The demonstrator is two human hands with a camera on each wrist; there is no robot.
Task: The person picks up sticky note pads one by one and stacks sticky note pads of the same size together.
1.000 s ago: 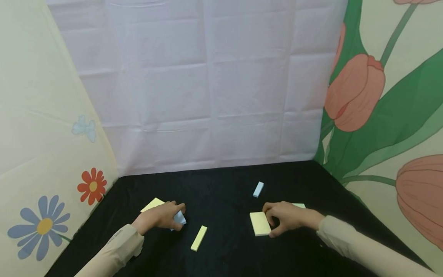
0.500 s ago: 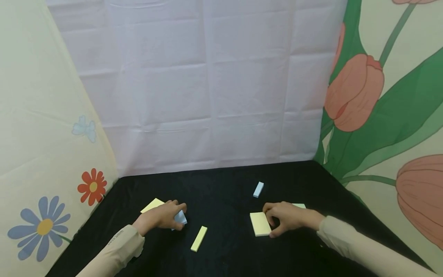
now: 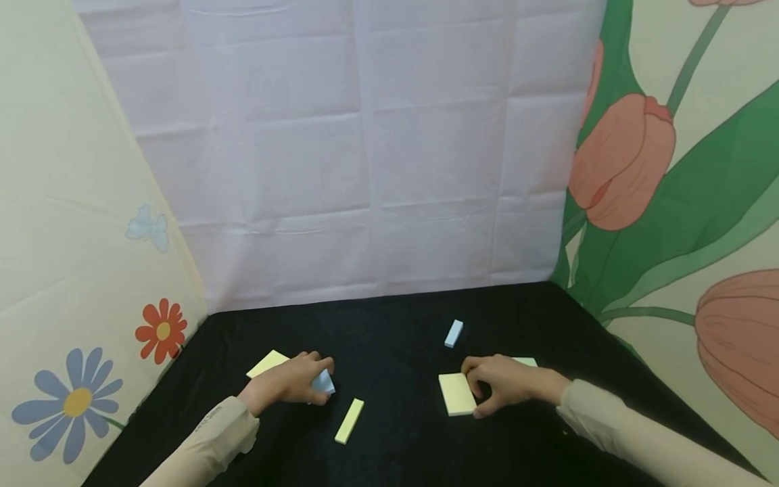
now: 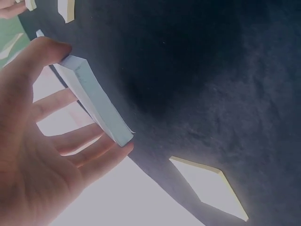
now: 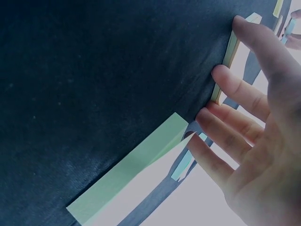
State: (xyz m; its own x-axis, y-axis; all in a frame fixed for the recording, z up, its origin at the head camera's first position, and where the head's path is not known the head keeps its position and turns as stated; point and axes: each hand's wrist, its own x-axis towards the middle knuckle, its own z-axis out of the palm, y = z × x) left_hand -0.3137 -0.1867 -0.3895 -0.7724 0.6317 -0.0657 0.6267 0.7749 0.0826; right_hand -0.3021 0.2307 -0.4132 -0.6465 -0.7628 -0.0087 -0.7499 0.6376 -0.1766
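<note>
My left hand holds a blue sticky note pad at the left of the black cloth. In the left wrist view, the thumb is on one end of this pad and the fingers are on the other. A pale yellow sticky note pad lies right of centre, with my right hand gripping its right side. From the right wrist, thumb and fingers show spread along the edge of that yellow pad. Partly hidden behind the right hand is a green sticky note pad, its top sheet lifted in the right wrist view.
Another yellow sticky note pad lies beyond the left hand. Between the hands rests a narrow yellow pad; a narrow light blue pad sits farther back. White cloth hangs behind the table, with flower-printed cloths at both sides.
My left hand has shifted slightly right, carrying the blue sticky note pad with it. The right hand stays in place on the yellow pad.
</note>
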